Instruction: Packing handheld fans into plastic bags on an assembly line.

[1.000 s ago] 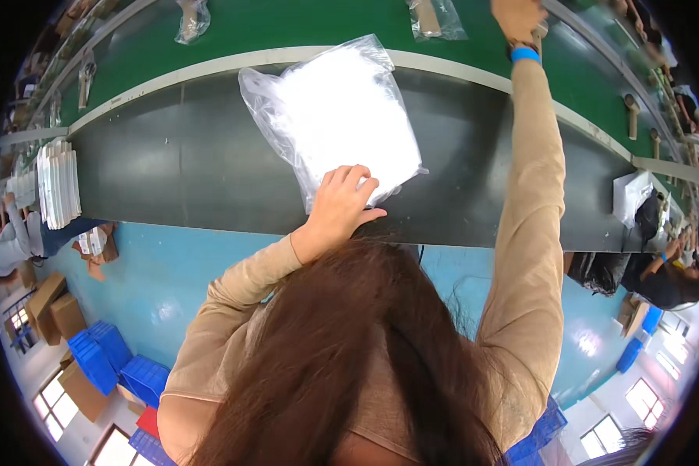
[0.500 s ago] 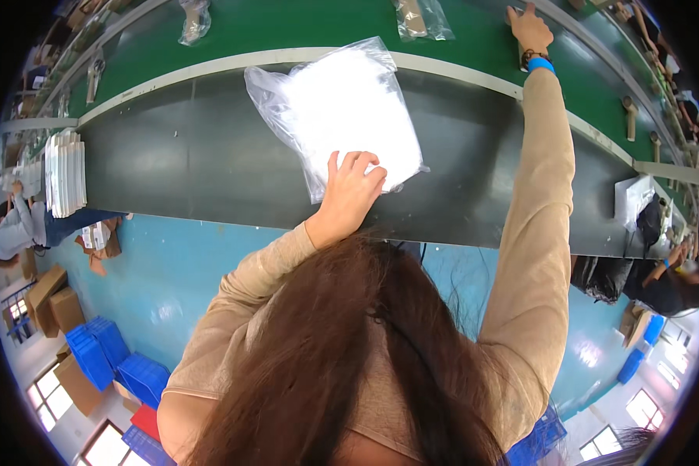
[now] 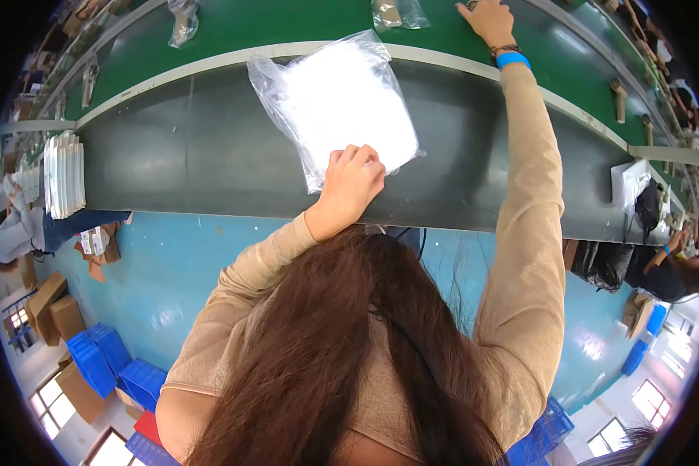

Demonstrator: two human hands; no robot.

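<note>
1. A smooth dark table [image 3: 186, 147], bordering a green belt [image 3: 303, 23], is supporting a plastic bundle [image 3: 353, 101]; hard tugging could be sending it sliding.
2. The bundle is lying squarish, white, its clear edges crinkling.
3. The left hand [image 3: 350, 182] is resting on it, fingers curled; pinching cannot be told.
4. The right hand [image 3: 490, 23] is hovering over the belt, fingers half spread, any hold unclear.

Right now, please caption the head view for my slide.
Left hand on white plastic, right hand out over green surface.
</note>
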